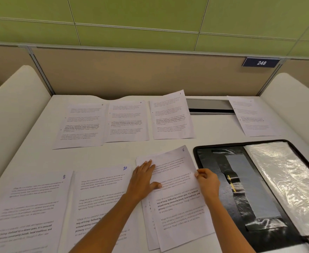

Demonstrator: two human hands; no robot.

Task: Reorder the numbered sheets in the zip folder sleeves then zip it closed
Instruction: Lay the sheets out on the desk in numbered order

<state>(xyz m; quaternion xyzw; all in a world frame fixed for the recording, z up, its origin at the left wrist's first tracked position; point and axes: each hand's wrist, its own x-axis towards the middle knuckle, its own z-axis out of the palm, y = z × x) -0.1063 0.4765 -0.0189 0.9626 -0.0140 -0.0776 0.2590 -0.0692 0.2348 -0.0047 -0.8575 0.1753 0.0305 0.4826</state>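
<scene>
Left hand (pixel 144 177) flat on matte printed sheet 6 (pixel 179 205), right hand (pixel 207 181) pinching its edge, glossy black zip folder (pixel 209 160) beside

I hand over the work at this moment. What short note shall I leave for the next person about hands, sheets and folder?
Left-hand grip: fingers straight, pressing on the pile topped by sheet 6.
Right-hand grip: pinches that sheet's right edge.
Zip folder: open at right, its clear sleeves seem empty.
Near row: sheet 8, sheet 10. Far row: sheet 4, sheet 3, others unreadable.
Done: sheets spread out.
Left: order them, sleeve them, zip shut.
</scene>
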